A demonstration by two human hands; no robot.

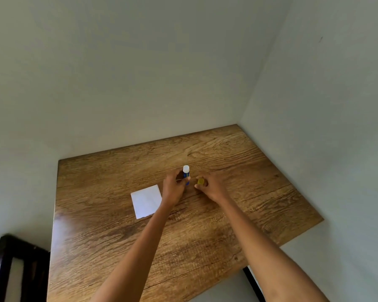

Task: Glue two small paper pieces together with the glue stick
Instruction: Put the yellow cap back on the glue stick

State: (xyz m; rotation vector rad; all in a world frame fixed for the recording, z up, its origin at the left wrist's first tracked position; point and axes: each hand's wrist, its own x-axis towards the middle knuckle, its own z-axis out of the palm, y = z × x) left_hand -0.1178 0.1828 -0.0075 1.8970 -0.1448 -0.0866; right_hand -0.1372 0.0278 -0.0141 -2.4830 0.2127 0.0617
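A blue glue stick [186, 173] with its white top exposed stands upright, gripped by my left hand [175, 185] around its barrel. Just to its right my right hand [210, 185] pinches the yellow cap [200, 181], which is off the stick. A small white square of paper [146, 200] lies flat on the wooden table [118, 232], to the left of my left hand and partly under my left wrist. I can make out only one sheet; whether a second piece lies with it I cannot tell.
The table fills a corner between two pale walls, at the back and on the right. A dark wooden frame [2, 269] stands off the table's left edge at the bottom left. A dark bar [252, 282] shows below the table's near right edge.
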